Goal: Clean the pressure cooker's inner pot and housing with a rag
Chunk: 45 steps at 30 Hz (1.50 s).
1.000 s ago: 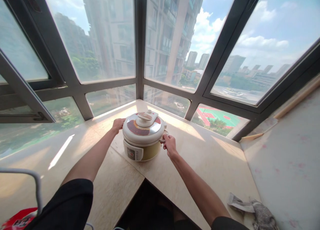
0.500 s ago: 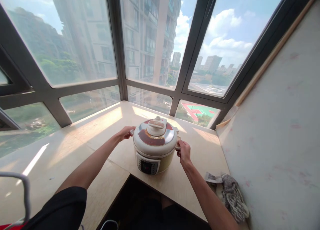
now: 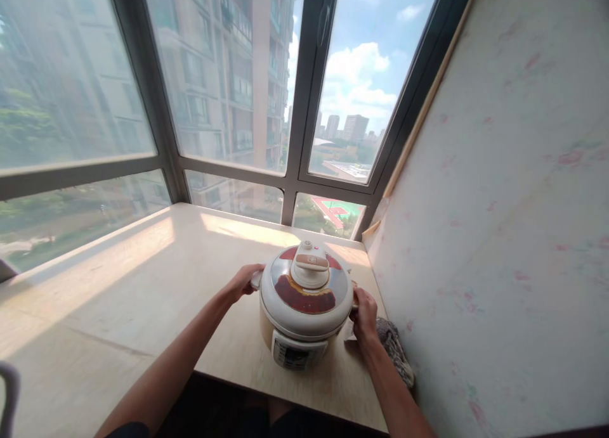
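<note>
An electric pressure cooker with a white rim and a shiny red-brown lid is upright between my two hands. My left hand has its fingers closed round the side handle on the left. On the other side, my right hand grips the opposite handle. The lid knob is on top, and the control panel faces me. Whether the cooker's base touches the pale countertop or hangs just over it, I cannot tell.
A crumpled grey-brown cloth lies beside my right forearm, against the flowered wall. Dark-framed windows border the back of the counter. At the lower left stands a grey curved tube.
The cooker has shifted right, closer to the cloth and the wall, with both hands still on its handles. My view has turned to the right.
</note>
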Tool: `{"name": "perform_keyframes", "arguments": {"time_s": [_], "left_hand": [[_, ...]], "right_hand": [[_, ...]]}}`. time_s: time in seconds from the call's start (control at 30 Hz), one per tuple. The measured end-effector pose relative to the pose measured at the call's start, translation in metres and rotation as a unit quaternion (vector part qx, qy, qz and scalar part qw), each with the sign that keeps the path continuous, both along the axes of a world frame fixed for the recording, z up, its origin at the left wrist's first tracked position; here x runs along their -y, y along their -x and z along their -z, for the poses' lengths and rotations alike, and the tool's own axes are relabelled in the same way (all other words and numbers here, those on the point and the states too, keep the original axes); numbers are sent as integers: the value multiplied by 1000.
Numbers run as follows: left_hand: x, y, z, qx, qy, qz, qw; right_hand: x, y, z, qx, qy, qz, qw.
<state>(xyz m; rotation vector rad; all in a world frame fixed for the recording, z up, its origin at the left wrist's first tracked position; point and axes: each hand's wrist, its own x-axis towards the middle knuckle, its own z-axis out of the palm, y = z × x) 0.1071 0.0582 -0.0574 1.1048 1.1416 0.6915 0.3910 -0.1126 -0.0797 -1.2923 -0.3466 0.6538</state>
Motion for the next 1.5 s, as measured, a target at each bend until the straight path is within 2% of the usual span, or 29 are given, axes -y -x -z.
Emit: {"name": "perform_keyframes", "arguments": {"time_s": [0.13,0.23,0.47,0.67,0.83,1.07,1.4,1.5], "left_hand": [[11,-18,8,44,-4,-45,998],[18,-24,16,76,-11,-93,993],[28,-20,27,108,-22,-147,983],[40,-5,30,125,-42,-160,978],[29,1,28,135,-71,-188,970],[5,11,16,138,-87,-226,960],[-4,21,22,134,-88,-212,964],[-4,21,24,130,-89,-200,967]], "right_hand": [[10,-18,1,43,18,-51,998],[14,-19,3,58,31,-95,993],[11,-2,5,69,24,-38,997],[4,0,4,86,36,-34,995],[1,14,7,86,28,-27,996],[-10,38,5,63,16,-57,996],[-14,37,5,67,27,-115,991],[-12,36,7,73,21,-113,991]]}}
